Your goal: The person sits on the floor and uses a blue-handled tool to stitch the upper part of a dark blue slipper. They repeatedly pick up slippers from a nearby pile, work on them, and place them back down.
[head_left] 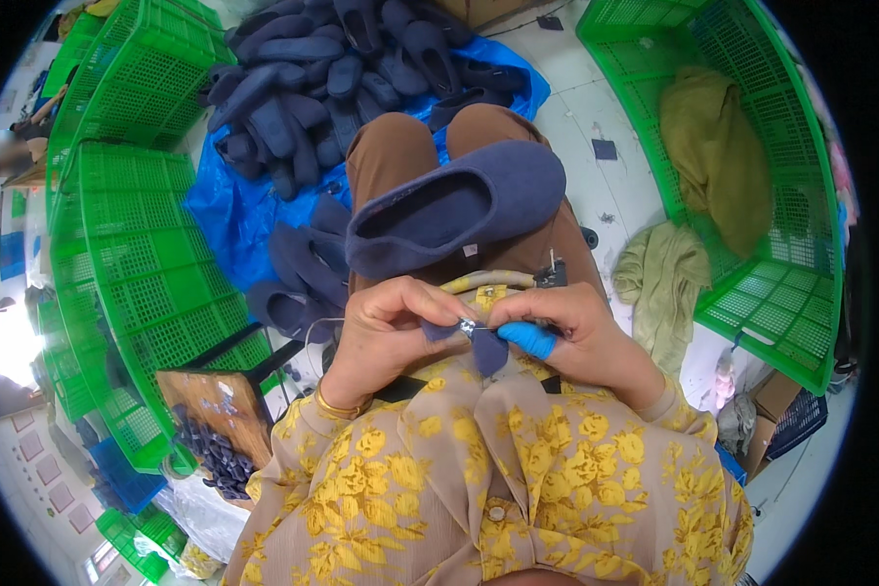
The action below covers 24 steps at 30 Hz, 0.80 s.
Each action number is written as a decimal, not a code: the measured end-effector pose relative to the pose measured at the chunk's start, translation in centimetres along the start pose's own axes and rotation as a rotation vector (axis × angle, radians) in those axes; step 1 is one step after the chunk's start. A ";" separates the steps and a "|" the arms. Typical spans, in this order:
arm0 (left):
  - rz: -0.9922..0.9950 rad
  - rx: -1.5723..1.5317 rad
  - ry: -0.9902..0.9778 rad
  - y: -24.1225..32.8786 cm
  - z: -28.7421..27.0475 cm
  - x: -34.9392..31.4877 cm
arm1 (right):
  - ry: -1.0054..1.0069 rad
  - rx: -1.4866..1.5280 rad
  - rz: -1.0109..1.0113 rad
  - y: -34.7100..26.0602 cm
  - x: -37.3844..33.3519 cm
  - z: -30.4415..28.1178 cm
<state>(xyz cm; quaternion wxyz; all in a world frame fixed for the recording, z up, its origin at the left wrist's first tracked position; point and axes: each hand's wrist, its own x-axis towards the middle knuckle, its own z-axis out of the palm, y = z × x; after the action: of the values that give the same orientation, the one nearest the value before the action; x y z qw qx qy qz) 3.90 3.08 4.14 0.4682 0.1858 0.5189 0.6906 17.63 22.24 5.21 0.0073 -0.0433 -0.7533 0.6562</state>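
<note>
Dark blue soft cloth scrap (489, 355) sits between my two hands, just in front of my brown shirt with yellow flowers (576, 469). A small shiny silver piece (467, 327) is at its middle. My bare left hand (386, 330) has its thumb and finger pinched on the left side, right by the shiny bit. My right hand (588, 337), with a thin blue wrap (527, 340) on one finger, is pinched on the other side (I can't tell if it has something thin there too). I think the step now is fixing the shiny bit onto the cloth, maybe by sewing. Going on calls for a firm left pinch and a small, slow pull on the right, so nothing twists.

Past my hands, a big dark blue fuzzy slipper (456, 208) lies across my brown trousers (391, 146), open side up. Farther off, a heap of dark blue slippers (342, 76) lies on a crinkly bright blue plastic sheet (220, 225). Tall green plastic baskets with little holes (137, 230) stand on both sides.
</note>
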 end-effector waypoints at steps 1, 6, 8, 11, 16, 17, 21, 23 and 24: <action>-0.010 -0.001 -0.002 0.0 0.0 0.0 | 0.003 -0.006 -0.011 0.0 -0.1 0.0; -0.010 -0.008 0.009 -0.2 -0.1 -0.1 | 0.009 -0.020 -0.047 0.2 -0.3 -0.2; -0.005 -0.012 0.015 -0.3 -0.1 -0.2 | 0.002 -0.023 -0.060 0.3 -0.3 -0.2; 0.000 -0.022 0.019 -0.5 0.0 -0.3 | 0.004 0.018 -0.048 0.5 -0.3 0.0; -0.026 0.036 0.010 -0.2 0.3 -0.3 | -0.010 0.091 0.012 0.6 -0.3 0.3; -0.025 0.036 0.014 -0.2 0.4 -0.3 | -0.002 0.089 0.001 0.6 -0.3 0.4; -0.008 0.041 -0.010 -0.6 0.3 -0.4 | 0.003 0.091 0.012 0.5 -0.2 0.7; -0.004 0.047 -0.028 -0.7 0.2 -0.5 | 0.003 0.098 0.014 0.7 -0.2 0.8; -0.007 0.051 -0.030 -0.7 0.2 -0.6 | 0.003 0.101 0.015 0.7 -0.2 0.8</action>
<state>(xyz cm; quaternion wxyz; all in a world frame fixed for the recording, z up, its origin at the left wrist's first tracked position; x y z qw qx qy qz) 4.65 2.76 3.78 0.4736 0.2062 0.5297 0.6728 17.85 21.56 4.42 0.0056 -0.0497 -0.7188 0.6934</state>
